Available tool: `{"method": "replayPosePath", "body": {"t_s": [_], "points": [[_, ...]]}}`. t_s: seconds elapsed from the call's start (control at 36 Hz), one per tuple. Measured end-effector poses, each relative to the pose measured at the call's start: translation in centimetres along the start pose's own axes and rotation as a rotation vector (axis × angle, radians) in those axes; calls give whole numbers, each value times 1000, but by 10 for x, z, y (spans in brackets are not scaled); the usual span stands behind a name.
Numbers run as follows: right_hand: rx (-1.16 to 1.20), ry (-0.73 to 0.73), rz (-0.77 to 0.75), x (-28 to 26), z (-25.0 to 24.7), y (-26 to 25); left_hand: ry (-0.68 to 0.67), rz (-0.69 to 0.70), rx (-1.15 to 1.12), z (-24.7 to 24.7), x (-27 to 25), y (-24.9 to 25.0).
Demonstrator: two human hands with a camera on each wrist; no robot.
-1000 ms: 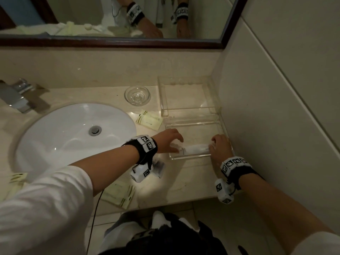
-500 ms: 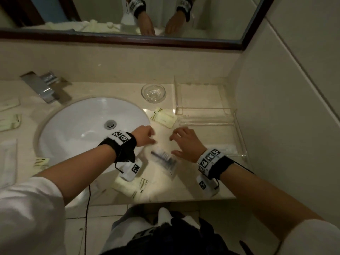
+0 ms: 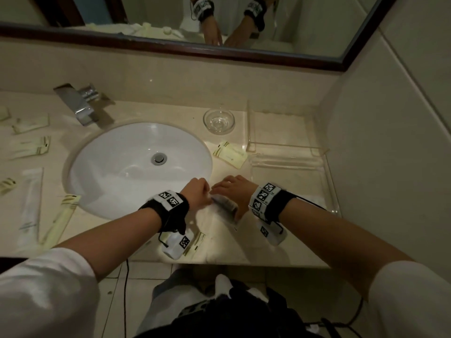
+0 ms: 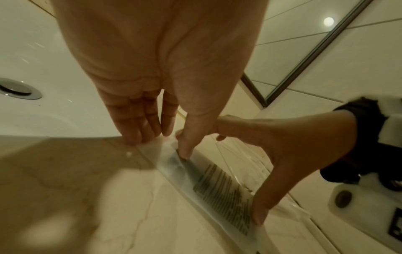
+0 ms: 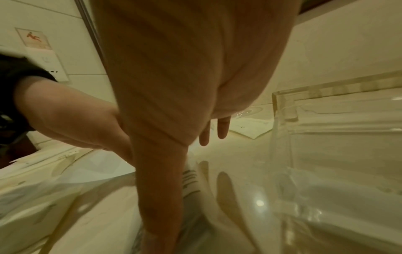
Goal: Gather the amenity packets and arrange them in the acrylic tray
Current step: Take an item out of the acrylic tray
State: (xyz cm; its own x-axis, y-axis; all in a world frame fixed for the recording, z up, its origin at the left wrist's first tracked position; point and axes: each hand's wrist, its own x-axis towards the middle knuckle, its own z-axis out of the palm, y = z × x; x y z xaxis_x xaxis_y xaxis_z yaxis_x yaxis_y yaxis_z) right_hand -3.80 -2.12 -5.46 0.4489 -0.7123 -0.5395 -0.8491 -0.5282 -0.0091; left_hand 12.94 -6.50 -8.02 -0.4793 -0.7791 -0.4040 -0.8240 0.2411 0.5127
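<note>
A clear comb packet lies on the counter between the sink and the acrylic tray. My left hand pinches its far end, thumb on top of the comb. My right hand arches over the packet and grips it, thumb at the near end. A white packet lies in the tray's front part, half hidden by my right wrist. A yellow packet lies just left of the tray.
Several more packets lie around the white sink: one under my left wrist, a long yellow one, a clear one, others at far left. A glass dish and faucet stand behind. The wall is right of the tray.
Both hands left the white packet in the tray, moved left to the comb packet on the counter and took hold of it.
</note>
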Motion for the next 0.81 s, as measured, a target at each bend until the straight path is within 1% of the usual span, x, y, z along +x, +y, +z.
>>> {"method": "replayPosePath", "body": {"t_s": [0.14,0.31,0.42,0.47,0.53,0.58,0.69,0.75,0.81], "points": [[-18,-15,-32,1,-6,-8,-21,-6,18,5,-3,4],[76,-31,10,6,-6,-19,-24,0,42,5,-5,11],[-4,-60,-6,-3,-5,-14,-51,15,62,6,-5,13],[-21,-26,1,-9,-3,-13,-57,24,63,6,-5,14],[37,7,10,-13,-1,-15,-49,38,47,6,-5,14],[82,2,36,-15,-2,-16,-42,46,12,5,-4,14],[188,18,122,-18,-10,-18,-83,50,-110,7,-4,13],[327,-2,197,-20,-13,-17,-101,49,-157,11,-3,13],[453,34,248,-21,-13,-14,-102,44,-191,14,-2,14]]}}
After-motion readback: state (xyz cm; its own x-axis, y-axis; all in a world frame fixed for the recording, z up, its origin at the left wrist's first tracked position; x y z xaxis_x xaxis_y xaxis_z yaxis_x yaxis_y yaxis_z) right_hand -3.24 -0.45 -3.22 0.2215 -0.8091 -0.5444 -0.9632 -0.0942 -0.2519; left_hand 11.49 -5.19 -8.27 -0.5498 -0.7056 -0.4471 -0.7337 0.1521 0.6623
